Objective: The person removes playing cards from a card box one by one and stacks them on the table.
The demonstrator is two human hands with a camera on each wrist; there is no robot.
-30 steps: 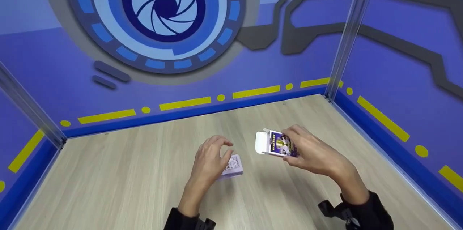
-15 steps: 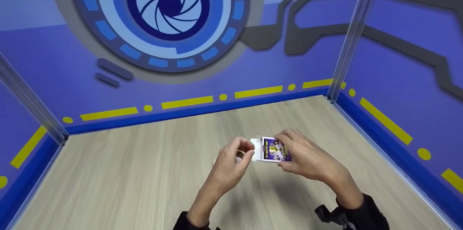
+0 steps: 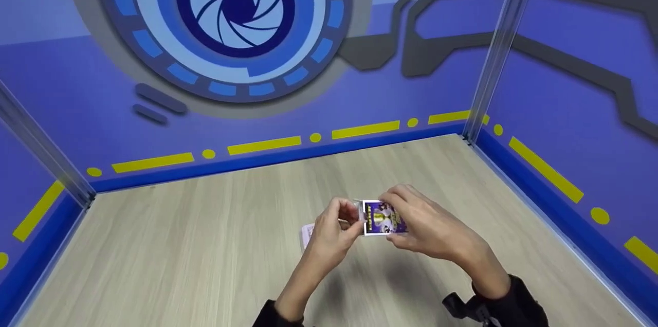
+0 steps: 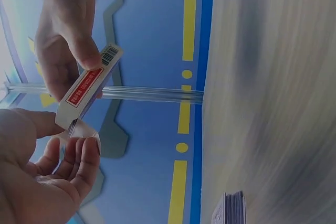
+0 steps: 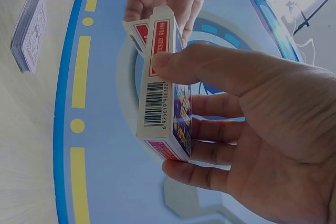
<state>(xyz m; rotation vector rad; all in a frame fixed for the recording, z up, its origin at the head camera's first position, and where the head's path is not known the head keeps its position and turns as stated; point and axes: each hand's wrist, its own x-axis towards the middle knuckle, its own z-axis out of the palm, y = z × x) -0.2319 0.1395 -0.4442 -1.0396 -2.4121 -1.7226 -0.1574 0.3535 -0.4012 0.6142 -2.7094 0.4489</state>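
Note:
A purple-and-white playing card box is held above the table by my right hand. In the right wrist view the right thumb lies along the box's barcode side, with the fingers on the other side. My left hand is at the box's flap end, its thumb on the edge and its curled fingers by the white flap. Below and left of the box, a deck of cards lies stacked on the table, mostly hidden by the left hand in the head view.
The wood-grain table is bordered by blue-purple printed panels at the back and both sides. Clear corner posts stand where the panels meet. Both wrists wear black straps with small cameras.
My left hand has moved right from over the deck to the box's flap end. The right hand has brought the box left and slightly down, and the white flap no longer sticks out flat.

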